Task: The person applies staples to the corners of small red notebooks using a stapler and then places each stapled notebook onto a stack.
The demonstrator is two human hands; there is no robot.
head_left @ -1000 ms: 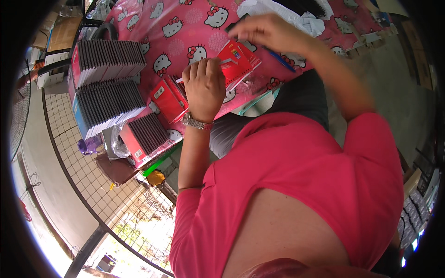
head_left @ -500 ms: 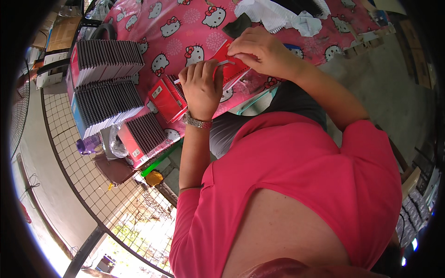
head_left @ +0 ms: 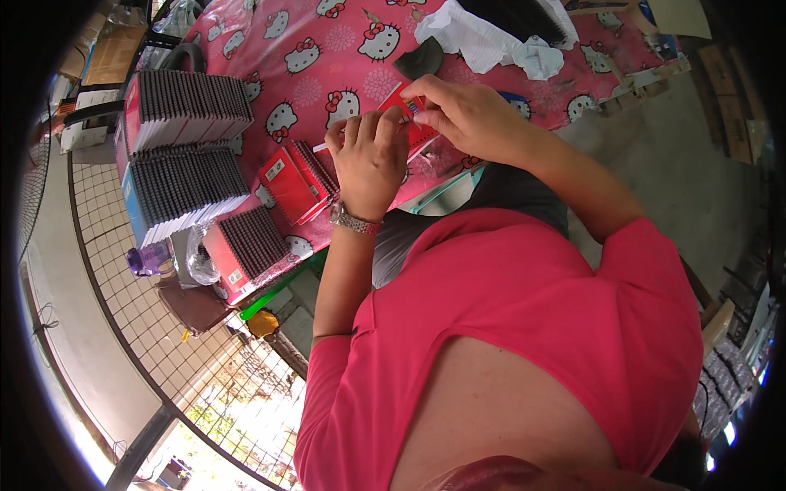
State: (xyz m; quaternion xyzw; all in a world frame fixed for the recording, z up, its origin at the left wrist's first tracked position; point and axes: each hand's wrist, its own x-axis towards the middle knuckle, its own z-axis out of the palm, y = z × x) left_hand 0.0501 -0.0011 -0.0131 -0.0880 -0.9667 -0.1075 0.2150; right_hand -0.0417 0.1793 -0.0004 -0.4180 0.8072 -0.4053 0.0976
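Note:
A red spiral notebook (head_left: 422, 141) lies on the pink table cover under my hands, partly hidden by them. My left hand (head_left: 370, 159), with a metal watch (head_left: 354, 219) on its wrist, is closed with curled fingers around a thin white strip (head_left: 320, 148), whose end sticks out on the left. Over the notebook's right part, my right hand (head_left: 475, 121) is pinched, its fingertips close to the left ones. What sits in that pinch is too small to make out. Left of my left hand lies a small pile of red notebooks (head_left: 288, 184).
Stacks of black-spined spiral notebooks (head_left: 187, 192) stand along the table's left side, with a smaller stack (head_left: 250, 245) nearer me. Beyond my hands are a dark grey piece (head_left: 419, 60) and crumpled white paper (head_left: 471, 37). A purple bottle (head_left: 149, 260) is at the lower left.
My right hand has moved slightly nearer me and my left hand a little to the right. The white strip visible between them earlier is now mostly hidden by my left fingers.

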